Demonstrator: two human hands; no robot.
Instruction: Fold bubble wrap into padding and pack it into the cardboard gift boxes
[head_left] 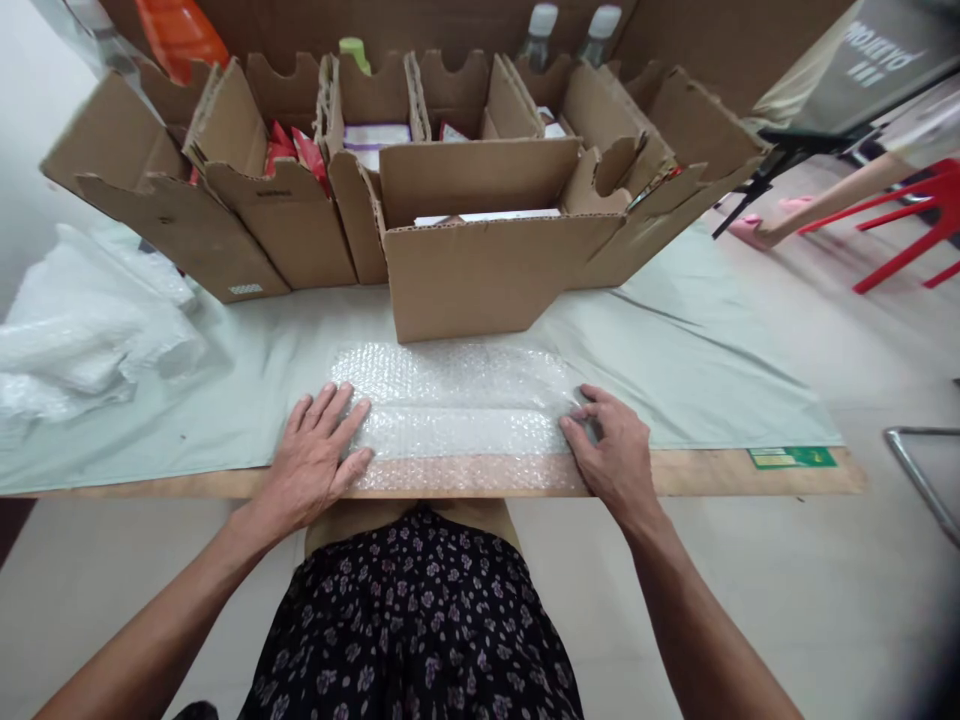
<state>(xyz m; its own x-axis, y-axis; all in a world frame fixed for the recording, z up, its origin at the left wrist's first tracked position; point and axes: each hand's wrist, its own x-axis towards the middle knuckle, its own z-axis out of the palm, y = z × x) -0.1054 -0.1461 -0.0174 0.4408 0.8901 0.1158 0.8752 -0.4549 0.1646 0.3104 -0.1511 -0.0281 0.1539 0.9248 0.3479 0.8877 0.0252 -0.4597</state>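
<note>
A clear sheet of bubble wrap (465,400) lies flat at the table's front edge, with a crease running across it. My left hand (319,450) rests on its left edge, fingers spread and palm down. At the right edge, my right hand (611,440) has its thumb and index finger curled around the border of the sheet, pinching it. Just behind the sheet stands an open cardboard box (480,280) with flat white items inside.
Several cardboard bins (292,220) line the back, holding red packets, white packs and bottles. More bubble wrap (82,320) is heaped at the left. A green label (793,458) sits on the wooden edge. At the right, a person's leg (832,200) shows near a red stool (911,215).
</note>
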